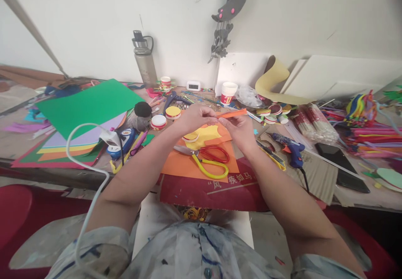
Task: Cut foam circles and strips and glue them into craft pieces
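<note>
A narrow orange paper strip [234, 113] is held between my two hands above the work surface. My left hand [199, 117] pinches its left end, and my right hand [236, 128] grips it from below farther right. Beneath them lie a yellow paper piece [207, 135] and an orange paper sheet [176, 166]. A pair of scissors [204, 159] with one red and one yellow handle rests on that sheet, blades pointing left. Under the sheet is a dark red board [210, 197] with printed characters. A round yellow-topped piece [191, 137] sits partly behind my left wrist.
Coloured paper sheets [91, 103] and a white cable [89, 168] are on the left. To the right are a blue glue gun [293, 151], a black phone [342, 168] and pipe cleaners [377, 140]. A bottle [145, 63] and a paper cup [228, 93] stand at the back.
</note>
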